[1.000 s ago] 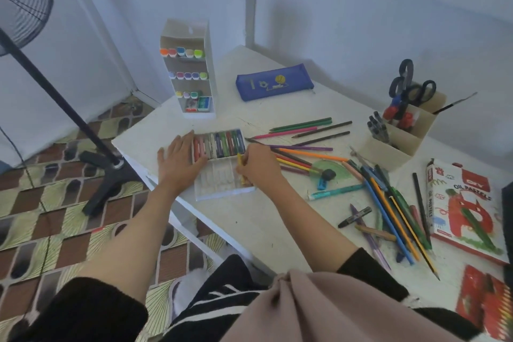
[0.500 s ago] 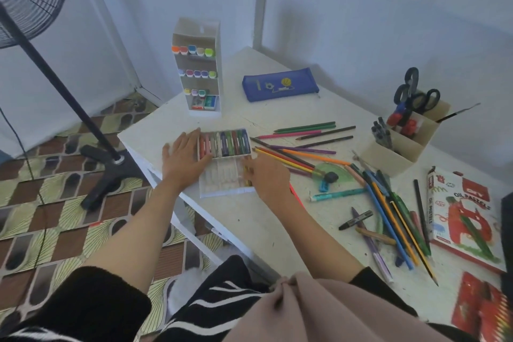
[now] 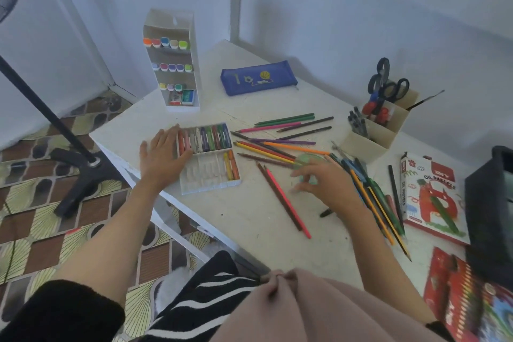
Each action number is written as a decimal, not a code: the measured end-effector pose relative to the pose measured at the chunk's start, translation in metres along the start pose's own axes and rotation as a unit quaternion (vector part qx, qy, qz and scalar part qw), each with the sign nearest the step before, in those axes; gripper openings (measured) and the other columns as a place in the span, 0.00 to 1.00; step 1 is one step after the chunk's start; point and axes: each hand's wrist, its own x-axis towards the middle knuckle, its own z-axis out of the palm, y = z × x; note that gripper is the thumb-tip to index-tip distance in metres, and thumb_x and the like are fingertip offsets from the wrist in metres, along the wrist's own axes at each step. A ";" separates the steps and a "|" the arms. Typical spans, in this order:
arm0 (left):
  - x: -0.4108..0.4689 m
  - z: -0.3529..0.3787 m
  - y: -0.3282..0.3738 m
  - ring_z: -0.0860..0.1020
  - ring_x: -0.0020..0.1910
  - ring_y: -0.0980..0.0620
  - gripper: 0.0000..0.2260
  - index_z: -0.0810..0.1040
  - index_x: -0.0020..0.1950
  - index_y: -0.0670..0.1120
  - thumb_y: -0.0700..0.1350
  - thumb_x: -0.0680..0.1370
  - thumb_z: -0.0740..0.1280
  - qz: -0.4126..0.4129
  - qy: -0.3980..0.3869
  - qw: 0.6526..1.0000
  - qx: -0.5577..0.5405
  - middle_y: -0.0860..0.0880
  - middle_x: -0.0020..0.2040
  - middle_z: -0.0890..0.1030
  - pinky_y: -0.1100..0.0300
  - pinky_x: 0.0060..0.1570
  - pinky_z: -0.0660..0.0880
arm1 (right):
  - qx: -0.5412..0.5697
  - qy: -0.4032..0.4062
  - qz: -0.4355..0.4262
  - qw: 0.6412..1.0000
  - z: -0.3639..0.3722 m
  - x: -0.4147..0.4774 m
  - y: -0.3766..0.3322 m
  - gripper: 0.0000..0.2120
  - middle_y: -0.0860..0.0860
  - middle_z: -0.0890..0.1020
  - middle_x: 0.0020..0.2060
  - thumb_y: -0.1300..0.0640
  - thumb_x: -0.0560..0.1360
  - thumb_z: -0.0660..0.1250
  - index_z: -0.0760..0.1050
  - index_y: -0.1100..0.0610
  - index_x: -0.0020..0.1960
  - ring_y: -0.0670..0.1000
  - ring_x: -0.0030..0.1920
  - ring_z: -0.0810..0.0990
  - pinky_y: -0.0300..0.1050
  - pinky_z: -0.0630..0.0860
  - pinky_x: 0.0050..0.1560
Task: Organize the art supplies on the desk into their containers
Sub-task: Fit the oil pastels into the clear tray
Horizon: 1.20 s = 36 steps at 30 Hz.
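Left hand [image 3: 162, 155] lay flat, fingers straight, on the left edge of the pastel tray [image 3: 202, 176]. Right hand [image 3: 324, 184] was to the tray's right, blurred, grip unclear.

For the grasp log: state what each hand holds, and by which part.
The left hand holds nothing; it rests flat on the pastel tray at its left edge. The right hand is over the loose pencils, fingers curled, too blurred to tell any hold.
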 end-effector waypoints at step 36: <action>0.000 -0.004 0.003 0.52 0.77 0.49 0.28 0.54 0.77 0.51 0.56 0.79 0.58 0.001 -0.010 1.000 -0.002 0.49 0.76 0.59 0.44 0.73 0.46 | 0.287 0.094 0.077 0.950 0.046 0.021 -0.089 0.07 0.50 0.80 0.34 0.64 0.72 0.71 0.80 0.63 0.49 0.42 0.27 0.79 0.33 0.77 0.36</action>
